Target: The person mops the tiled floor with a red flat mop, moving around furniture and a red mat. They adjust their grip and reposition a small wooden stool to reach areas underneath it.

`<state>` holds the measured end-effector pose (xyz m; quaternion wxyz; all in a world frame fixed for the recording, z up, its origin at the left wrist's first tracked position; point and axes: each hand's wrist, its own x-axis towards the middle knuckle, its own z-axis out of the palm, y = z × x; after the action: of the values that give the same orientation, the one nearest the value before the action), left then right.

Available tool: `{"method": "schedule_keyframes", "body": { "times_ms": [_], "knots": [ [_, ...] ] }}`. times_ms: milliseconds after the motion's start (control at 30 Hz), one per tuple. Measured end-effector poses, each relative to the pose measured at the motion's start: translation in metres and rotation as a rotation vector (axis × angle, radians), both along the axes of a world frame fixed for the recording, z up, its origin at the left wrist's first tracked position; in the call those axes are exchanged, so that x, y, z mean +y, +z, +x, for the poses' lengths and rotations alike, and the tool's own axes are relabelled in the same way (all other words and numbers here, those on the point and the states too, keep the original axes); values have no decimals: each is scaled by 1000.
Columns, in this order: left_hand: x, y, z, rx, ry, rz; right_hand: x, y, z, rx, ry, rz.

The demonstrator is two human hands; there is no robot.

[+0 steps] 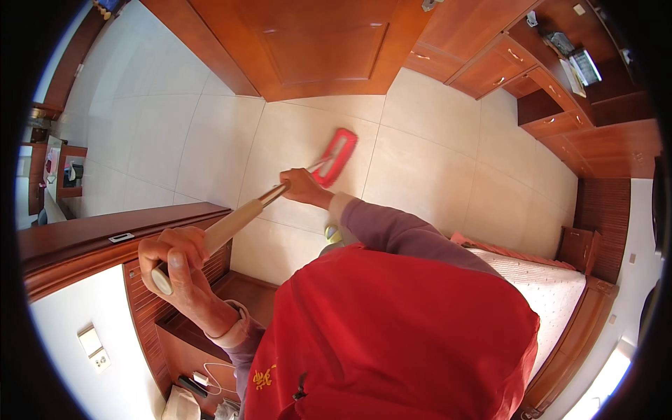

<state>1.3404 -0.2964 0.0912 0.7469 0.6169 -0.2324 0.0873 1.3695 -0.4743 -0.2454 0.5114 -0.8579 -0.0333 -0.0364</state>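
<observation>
A flat mop with a red fringed head [344,152] rests on the pale tiled floor [420,142], its head blurred. My left hand [176,262] is wrapped round the top end of the beige mop handle [233,226], at the lower left. Farther down, my right hand [304,186] grips the metal part of the pole, close above the mop head in the view. The pole slants from lower left to upper right. A yellowish shoe tip [332,233] shows on the floor below my right hand.
A wooden door [325,47] stands open ahead, with its frame [126,236] at left. Wooden cabinets and a desk [604,105] line the upper right. A bed [546,283] is at right beside a nightstand [577,249]. A low wooden cabinet [184,346] with a charger and cable is lower left.
</observation>
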Motion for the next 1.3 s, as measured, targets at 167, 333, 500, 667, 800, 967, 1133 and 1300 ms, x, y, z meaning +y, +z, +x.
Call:
{"method": "schedule_keyframes", "body": {
  "times_ms": [167, 333, 500, 667, 800, 967, 1133, 1300],
  "knots": [
    [50, 6, -12, -146, -78, 104, 9, 31, 1, 12, 158, -181],
    [74, 8, -12, -174, -67, 112, -20, 44, -31, -55, 97, -333],
    [4, -43, -5, 89, -307, 29, -130, 26, -81, 166, -47, -607],
    [-159, -79, -2, 140, -963, 122, -297, 1, -175, 260, -265, -651],
    [-320, -95, -21, 386, -1049, 292, -406, -42, -238, 305, -740, -463],
    [-463, -98, -37, 268, -1221, 323, -471, -88, -258, 89, -1379, -50],
    [-526, -73, -2, 375, -969, 370, -535, -93, -202, 29, -1293, -22],
    [-551, -65, 9, 398, -839, 274, -586, -92, -139, -54, -1068, 147]
  ]
}}
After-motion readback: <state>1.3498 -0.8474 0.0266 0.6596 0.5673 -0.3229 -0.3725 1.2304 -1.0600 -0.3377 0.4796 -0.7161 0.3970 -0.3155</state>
